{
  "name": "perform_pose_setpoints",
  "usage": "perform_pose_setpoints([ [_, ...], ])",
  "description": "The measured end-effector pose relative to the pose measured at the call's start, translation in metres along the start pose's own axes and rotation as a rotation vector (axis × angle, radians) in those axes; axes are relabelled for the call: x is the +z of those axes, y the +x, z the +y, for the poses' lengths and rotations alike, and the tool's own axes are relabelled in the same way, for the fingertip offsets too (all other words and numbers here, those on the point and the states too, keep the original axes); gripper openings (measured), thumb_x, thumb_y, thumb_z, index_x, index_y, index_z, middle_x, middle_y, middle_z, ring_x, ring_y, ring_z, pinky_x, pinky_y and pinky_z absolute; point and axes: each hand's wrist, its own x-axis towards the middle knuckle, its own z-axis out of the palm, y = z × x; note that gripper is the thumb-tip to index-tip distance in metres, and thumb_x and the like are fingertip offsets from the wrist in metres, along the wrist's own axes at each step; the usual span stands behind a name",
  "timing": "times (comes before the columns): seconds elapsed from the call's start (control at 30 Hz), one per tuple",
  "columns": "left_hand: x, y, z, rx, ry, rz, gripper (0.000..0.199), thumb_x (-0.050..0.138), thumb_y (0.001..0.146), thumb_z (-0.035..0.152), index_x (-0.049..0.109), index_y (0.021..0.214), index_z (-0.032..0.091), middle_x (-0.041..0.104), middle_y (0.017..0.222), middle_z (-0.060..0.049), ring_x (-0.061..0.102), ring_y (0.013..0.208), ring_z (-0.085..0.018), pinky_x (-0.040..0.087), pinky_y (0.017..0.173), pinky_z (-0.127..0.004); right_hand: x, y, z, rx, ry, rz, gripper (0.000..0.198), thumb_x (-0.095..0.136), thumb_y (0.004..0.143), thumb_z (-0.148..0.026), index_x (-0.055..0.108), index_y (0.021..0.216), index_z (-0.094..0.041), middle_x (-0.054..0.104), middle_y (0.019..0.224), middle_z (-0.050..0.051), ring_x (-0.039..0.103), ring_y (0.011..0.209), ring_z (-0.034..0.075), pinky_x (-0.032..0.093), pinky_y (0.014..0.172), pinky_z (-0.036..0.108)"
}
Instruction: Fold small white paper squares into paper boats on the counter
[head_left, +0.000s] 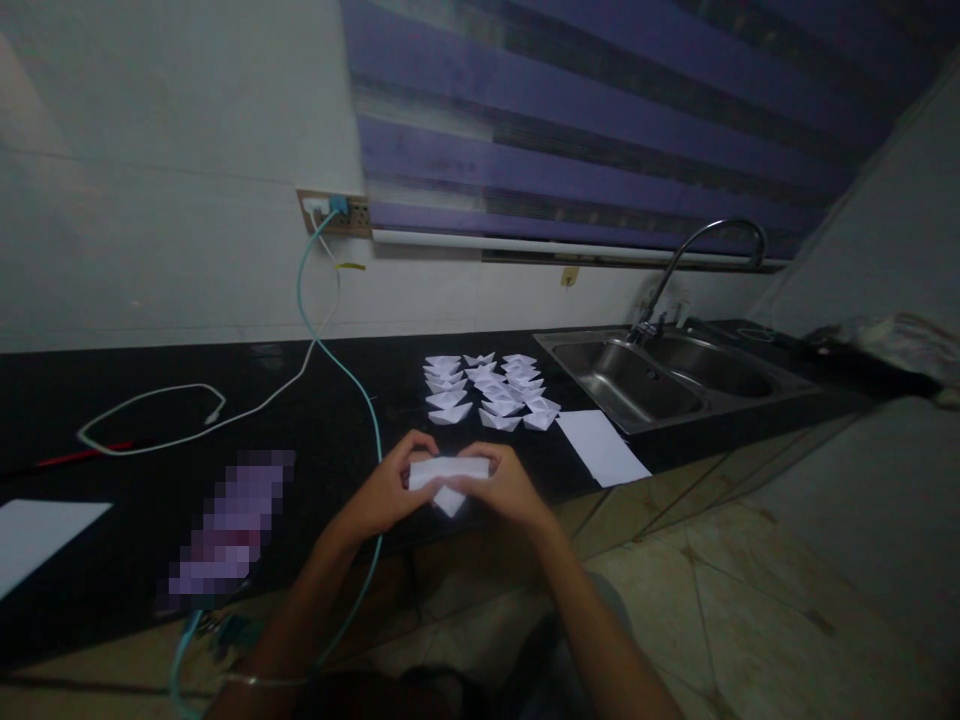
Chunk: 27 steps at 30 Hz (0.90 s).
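Observation:
A partly folded sheet of white paper is held up near the counter's front edge, with a straight band along its top and a pointed tip below. My left hand grips its left end, and my right hand grips the right end. Both thumbs press on the near side; the other fingers are largely hidden behind the paper. Just beyond my hands, several folded white paper boats stand in three columns on the black counter.
White paper sheets lie at right and far left. A double steel sink with a curved faucet is at right. A teal cable and a white cable cross the counter beside a pixelated purple item.

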Motion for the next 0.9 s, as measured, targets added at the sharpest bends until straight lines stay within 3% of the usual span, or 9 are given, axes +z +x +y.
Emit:
perform_pose_setpoints([
  [0.33,-0.002,0.001,-0.005,0.022,-0.059,0.016,0.034,0.070,0.080,0.036,0.049,0.102,0.021,0.063,0.082,0.002,0.062,0.068,-0.014,0.045,0.061,-0.022,0.005,0.003,-0.004,0.010,0.095,0.020,0.016,0.080,0.064,-0.021,0.073,0.077,-0.015,0.065,0.073,0.000,0.056,0.068,0.013,0.040,0.063,0.022],
  [0.47,-0.003,0.003,0.000,-0.038,-0.079,-0.093,0.030,0.061,0.085,0.046,0.057,0.083,0.016,0.061,0.069,0.001,0.059,0.062,-0.014,0.044,0.060,-0.024,0.001,0.001,-0.002,-0.030,0.077,0.011,0.012,0.079,0.066,-0.021,0.072,0.074,-0.015,0.066,0.071,0.000,0.056,0.066,0.012,0.040,0.063,0.022],
  [0.63,-0.003,0.002,0.005,-0.060,0.037,-0.191,0.052,0.046,0.092,0.053,0.060,0.059,0.015,0.061,0.058,-0.002,0.057,0.059,-0.014,0.044,0.064,-0.025,-0.002,-0.003,0.001,-0.014,0.118,0.067,0.022,0.081,0.069,-0.031,0.073,0.079,-0.013,0.066,0.071,0.001,0.056,0.063,0.012,0.040,0.060,0.023],
  [0.73,-0.003,0.001,0.004,-0.019,0.124,-0.161,0.056,0.041,0.094,0.054,0.060,0.058,0.015,0.062,0.059,-0.002,0.057,0.059,-0.014,0.043,0.065,-0.025,-0.002,-0.004,0.001,0.002,0.206,0.057,0.024,0.078,0.074,-0.035,0.073,0.084,-0.013,0.068,0.074,0.002,0.058,0.065,0.012,0.042,0.061,0.023],
  [0.9,-0.002,0.001,0.005,0.011,0.175,0.002,0.050,0.042,0.093,0.053,0.060,0.064,0.016,0.061,0.060,-0.001,0.054,0.057,-0.014,0.040,0.056,-0.023,-0.002,-0.005,0.002,0.041,0.323,0.050,0.029,0.075,0.078,-0.038,0.074,0.093,-0.013,0.071,0.082,0.006,0.062,0.069,0.014,0.045,0.066,0.025],
])
